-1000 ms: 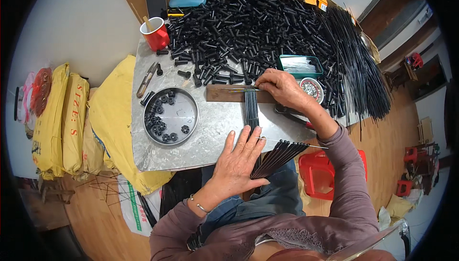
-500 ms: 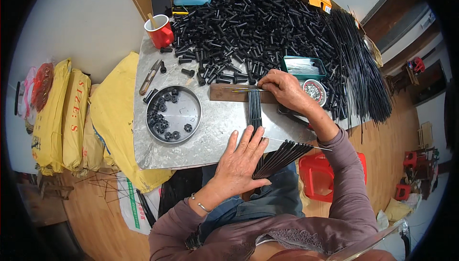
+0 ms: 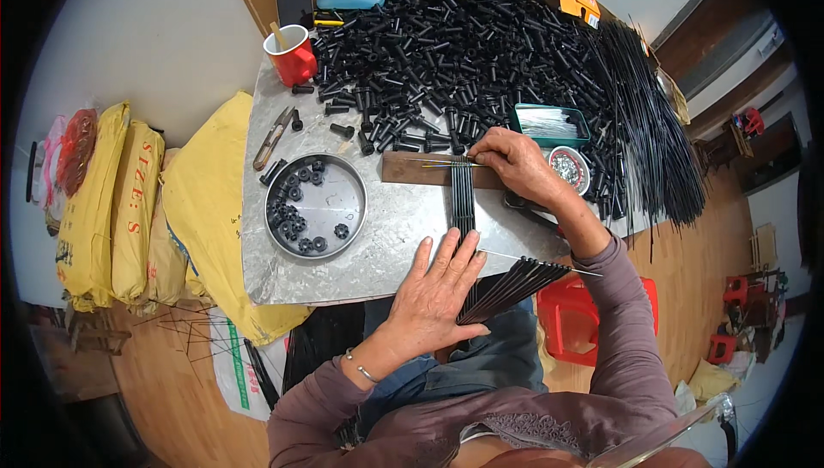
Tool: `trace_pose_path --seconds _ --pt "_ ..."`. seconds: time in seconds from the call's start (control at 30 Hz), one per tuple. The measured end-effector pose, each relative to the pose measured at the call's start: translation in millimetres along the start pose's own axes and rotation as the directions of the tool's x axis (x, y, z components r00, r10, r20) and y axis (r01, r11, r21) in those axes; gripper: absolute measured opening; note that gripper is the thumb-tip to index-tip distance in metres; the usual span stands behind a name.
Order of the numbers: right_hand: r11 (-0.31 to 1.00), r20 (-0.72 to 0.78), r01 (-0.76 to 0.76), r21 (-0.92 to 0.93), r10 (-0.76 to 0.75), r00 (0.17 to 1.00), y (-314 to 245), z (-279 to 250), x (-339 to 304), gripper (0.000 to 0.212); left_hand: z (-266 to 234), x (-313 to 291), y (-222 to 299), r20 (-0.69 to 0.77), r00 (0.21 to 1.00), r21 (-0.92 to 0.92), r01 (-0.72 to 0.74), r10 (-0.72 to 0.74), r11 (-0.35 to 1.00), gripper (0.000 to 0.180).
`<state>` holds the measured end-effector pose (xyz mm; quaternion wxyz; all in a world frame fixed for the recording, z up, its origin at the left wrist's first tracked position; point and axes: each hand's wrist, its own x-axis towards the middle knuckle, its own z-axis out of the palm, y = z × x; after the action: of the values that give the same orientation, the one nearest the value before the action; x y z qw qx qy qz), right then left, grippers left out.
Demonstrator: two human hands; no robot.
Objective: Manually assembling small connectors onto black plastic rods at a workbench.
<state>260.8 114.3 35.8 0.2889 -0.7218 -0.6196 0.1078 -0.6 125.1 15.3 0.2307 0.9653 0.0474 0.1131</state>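
A row of thin black rods lies side by side, its far end resting on a brown wooden bar. My left hand presses flat on the rods near the table's front edge, fingers stretched out. Above the bar, my right hand pinches thin metal wires that cross the rods; the exact grip is hidden behind the fingers. Toward my lap the rods fan out to the right as a dark bundle. A thin pale rod runs along the fan's upper edge.
Black bolt-like plastic parts are heaped across the back. A round metal tray of small black parts, a snips-like tool and a red cup stand left. A green box, a bowl and long black rods lie right.
The view has shifted slightly, moving the table things a little to the right in the picture. Both hands keep nearly the same pose on the rods and wires.
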Motion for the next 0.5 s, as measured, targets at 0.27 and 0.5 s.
trace_pose_path --seconds 0.27,0.5 --pt "0.996 -0.063 -0.085 0.033 0.087 0.994 -14 -1 1 0.01 -1 0 0 -0.01 1.0 -0.013 -0.006 0.005 1.0 0.098" --pt "0.997 -0.005 -0.004 0.08 0.005 1.0 -4 -4 2 0.01 -1 0 -1 -0.022 0.999 0.002 -0.023 0.023 1.0 0.099"
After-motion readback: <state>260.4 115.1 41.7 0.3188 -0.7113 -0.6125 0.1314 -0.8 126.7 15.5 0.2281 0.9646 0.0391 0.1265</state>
